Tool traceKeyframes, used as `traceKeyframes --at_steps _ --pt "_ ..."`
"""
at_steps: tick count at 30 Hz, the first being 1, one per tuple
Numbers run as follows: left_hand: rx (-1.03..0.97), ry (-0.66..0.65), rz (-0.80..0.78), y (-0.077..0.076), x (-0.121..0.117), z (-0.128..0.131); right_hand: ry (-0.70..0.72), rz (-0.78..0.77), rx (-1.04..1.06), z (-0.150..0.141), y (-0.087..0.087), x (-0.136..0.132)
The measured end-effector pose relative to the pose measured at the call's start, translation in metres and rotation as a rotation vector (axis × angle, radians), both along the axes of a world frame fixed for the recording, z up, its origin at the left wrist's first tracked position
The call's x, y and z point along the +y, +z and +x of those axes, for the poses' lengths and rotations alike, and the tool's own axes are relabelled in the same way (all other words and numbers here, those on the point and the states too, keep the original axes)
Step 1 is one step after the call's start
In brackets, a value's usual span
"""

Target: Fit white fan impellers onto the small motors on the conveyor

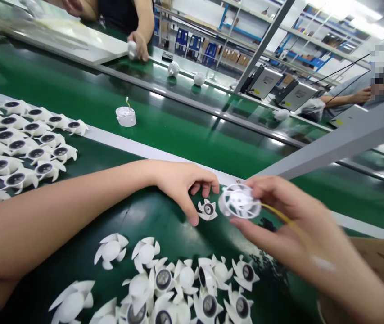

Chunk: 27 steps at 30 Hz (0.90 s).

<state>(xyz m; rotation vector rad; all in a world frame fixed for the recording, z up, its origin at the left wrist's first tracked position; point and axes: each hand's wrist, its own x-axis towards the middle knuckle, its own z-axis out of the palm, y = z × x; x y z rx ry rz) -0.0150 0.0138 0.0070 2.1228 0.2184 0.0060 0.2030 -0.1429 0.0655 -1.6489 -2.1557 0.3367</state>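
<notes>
Being pinched between the thumb and fingertips of the right hand (289, 225), a round white plastic housing (239, 201) with a yellow lead (279, 213) is held near the centre of view, its open face tilted toward the camera. The left hand (181, 184) is placed just beside it, its fingers (214, 184) spread and curled. A small white impeller (207, 210) lies under that hand on the green conveyor belt (164, 135), between thumb and fingers; whether it is touched cannot be told. More impellers (187, 276) are heaped at 6 o'clock, and rows of dark-hubbed impellers (18, 145) are laid out at 9 o'clock. A second housing (125, 116) stands alone on the belt at 11 o'clock. Far off at 12 o'clock, a round white part (131, 49) is held by a co-worker's hand (141, 47). Little appears finished: only two housings are seen, against dozens of impellers left loose.
</notes>
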Motion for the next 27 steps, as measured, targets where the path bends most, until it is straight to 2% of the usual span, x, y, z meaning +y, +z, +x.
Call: traceKeyframes --at_steps 3,6,9,12,15,20,22,24,27 --pt "0.022 0.03 -0.08 -0.002 0.005 -0.001 0.107 -0.048 0.022 -0.021 -0.015 0.011" --pt "0.024 0.071 -0.179 -0.005 0.007 0.001 0.198 -0.117 -0.031 -0.024 -0.027 0.016" --pt "0.068 0.074 -0.204 -0.007 0.007 0.003 0.199 -0.132 -0.112 -0.024 -0.034 0.015" --pt "0.104 0.051 -0.179 -0.005 0.008 0.003 0.172 -0.073 -0.093 -0.027 -0.037 0.013" --pt "0.111 0.053 -0.153 0.002 0.01 -0.001 0.216 -0.064 -0.052 -0.033 -0.039 0.013" --pt "0.358 -0.043 -0.05 0.03 0.011 -0.015 0.207 -0.062 0.012 -0.034 -0.039 0.014" --pt "0.456 -0.029 0.025 0.037 0.007 -0.018 0.193 -0.021 0.035 -0.032 -0.037 0.014" --pt "0.45 -0.001 0.09 0.037 0.003 -0.017 0.176 0.02 0.053 -0.031 -0.034 0.013" --pt "0.322 -0.003 0.117 0.027 0.001 -0.012 0.186 0.042 0.069 -0.032 -0.031 0.012"
